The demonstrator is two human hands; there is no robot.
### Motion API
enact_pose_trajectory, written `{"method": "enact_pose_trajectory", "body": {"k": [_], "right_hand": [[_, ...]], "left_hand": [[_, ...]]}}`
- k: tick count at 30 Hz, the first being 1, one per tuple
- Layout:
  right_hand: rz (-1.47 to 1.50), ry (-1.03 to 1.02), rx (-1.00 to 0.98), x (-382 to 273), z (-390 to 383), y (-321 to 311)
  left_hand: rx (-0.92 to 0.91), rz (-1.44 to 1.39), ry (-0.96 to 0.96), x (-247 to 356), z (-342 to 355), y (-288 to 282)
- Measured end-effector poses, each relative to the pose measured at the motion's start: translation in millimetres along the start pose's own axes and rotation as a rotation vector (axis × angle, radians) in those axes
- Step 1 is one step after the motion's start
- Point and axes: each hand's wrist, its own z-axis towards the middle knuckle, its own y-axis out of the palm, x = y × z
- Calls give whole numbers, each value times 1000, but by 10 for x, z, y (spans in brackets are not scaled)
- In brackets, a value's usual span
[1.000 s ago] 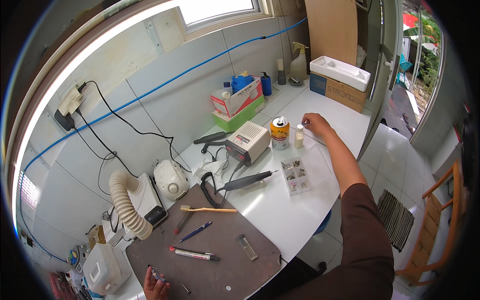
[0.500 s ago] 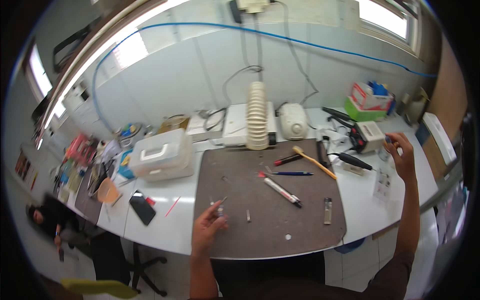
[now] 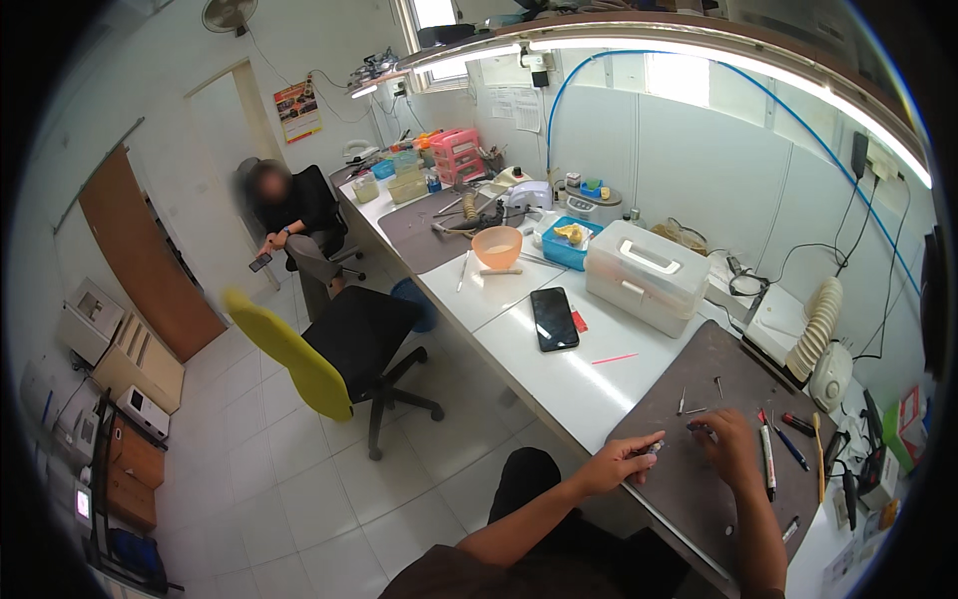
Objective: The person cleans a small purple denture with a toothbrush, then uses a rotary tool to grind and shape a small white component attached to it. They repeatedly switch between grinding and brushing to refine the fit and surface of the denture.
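Note:
Over the near left edge of the brown work mat (image 3: 689,364), my left hand (image 3: 614,464) is closed with its fingertips round a small shiny piece (image 3: 654,448), too small to name. Close by on the right, my right hand (image 3: 733,447) is bent over the mat, fingertips pinched on a small dark piece (image 3: 694,427) whose kind does not show. Beyond both hands lie a few small metal bits (image 3: 718,381). To the right of my right hand are a white marker (image 3: 767,461), a blue pen (image 3: 793,451) and a yellow-handled toothbrush (image 3: 819,459).
Left of the mat are a clear lidded box (image 3: 644,275), a black phone (image 3: 555,319), a pink stick (image 3: 614,358) and an orange bowl (image 3: 497,247). A ribbed hose (image 3: 816,327) stands behind. An office chair (image 3: 309,359) and a seated person (image 3: 289,215) are further left.
My view has swung left. My right hand has come from the small bottle at the bench's right side to beside my left hand, which keeps its small piece.

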Motion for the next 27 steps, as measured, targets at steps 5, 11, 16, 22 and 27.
{"method": "enact_pose_trajectory", "body": {"k": [5, 11, 16, 22, 27], "right_hand": [[-34, -117, 154, 58, -44, 96], [497, -14, 39, -227, -166, 36], [419, -92, 69, -82, -241, 120], [157, -3, 13, 112, -256, 7], [199, 65, -184, 356, -185, 113]], "left_hand": [[36, 30, -24, 18, 83, 57], [-41, 143, -67, 92, 209, 174], [-2, 112, -75, 169, 220, 200], [185, 151, -118, 218, 219, 64], [332, 305, -62, 452, 222, 2]]}}
